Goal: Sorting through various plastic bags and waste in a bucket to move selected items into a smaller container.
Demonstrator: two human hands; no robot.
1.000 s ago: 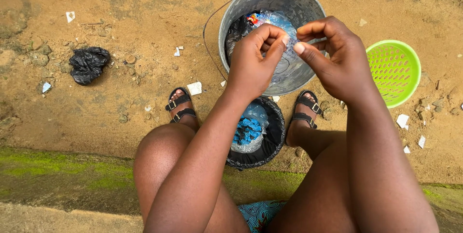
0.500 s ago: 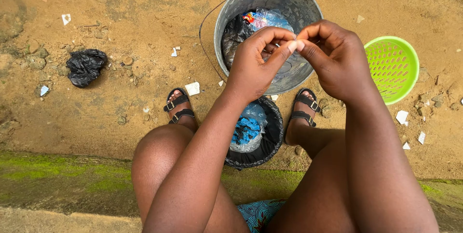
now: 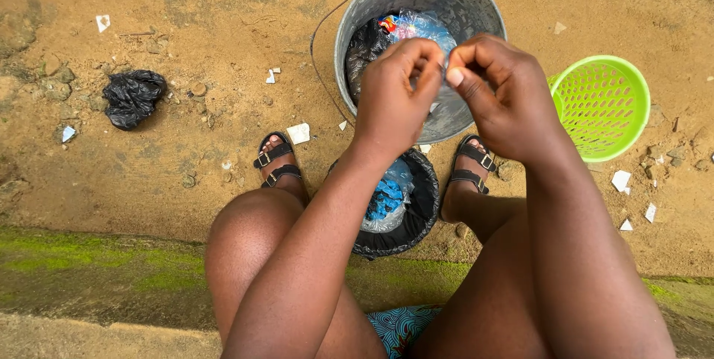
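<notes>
My left hand (image 3: 394,99) and my right hand (image 3: 494,95) are held together over a grey metal bucket (image 3: 476,2). Their thumbs and fingertips pinch a small clear plastic packet (image 3: 444,85), which is mostly hidden by the fingers. Inside the bucket lie a black plastic bag (image 3: 364,47) and a crumpled clear plastic bag (image 3: 418,28) with a red and blue scrap. Between my sandalled feet stands a black bag (image 3: 420,214) rolled open, holding a clear bag of blue packets (image 3: 385,199).
A light green perforated basket (image 3: 604,106) sits on the sandy ground right of the bucket. A crumpled black bag (image 3: 132,96) lies at the left. White scraps (image 3: 299,134) and stones are scattered about. A mossy concrete edge (image 3: 89,262) runs under my knees.
My fingertips were apart, then met, and are now pressed closer together on the packet. Both hands have dropped slightly over the bucket.
</notes>
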